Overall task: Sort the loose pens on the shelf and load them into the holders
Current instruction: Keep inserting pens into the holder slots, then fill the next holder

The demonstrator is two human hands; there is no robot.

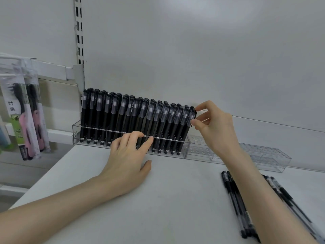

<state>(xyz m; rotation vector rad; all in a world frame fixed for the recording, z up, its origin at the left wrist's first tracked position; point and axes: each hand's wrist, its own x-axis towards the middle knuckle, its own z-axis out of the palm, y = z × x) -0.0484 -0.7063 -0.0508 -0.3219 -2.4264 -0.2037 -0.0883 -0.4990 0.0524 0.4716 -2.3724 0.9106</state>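
Head view, stock as it stands on the shelf [158, 199]. Item one: the full holder [76, 132], a clear tray at the back left, packed end to end with upright black pens [130, 118]; judged loaded or within one pen of it. Your right hand [214, 127] pinches the end pen [192, 118] at the right of that row between thumb and fingertips, the pen upright with its lower end down in the tray. Your left hand [128, 155] lies spread, palm down, fingers touching the tray's front wall and gripping nothing. Item two: the empty holder [270, 155], a clear tray just beside the full one on its right, its slots bare as far as can be seen. Item three: loose pens [235, 199], clear-barrelled with dark caps, lying flat near the front right, on both sides of your right forearm; exact count cannot be told. Judged remaining: these loose pens into the empty tray. Unrelated: packaged brushes [29, 111] hanging at far left.
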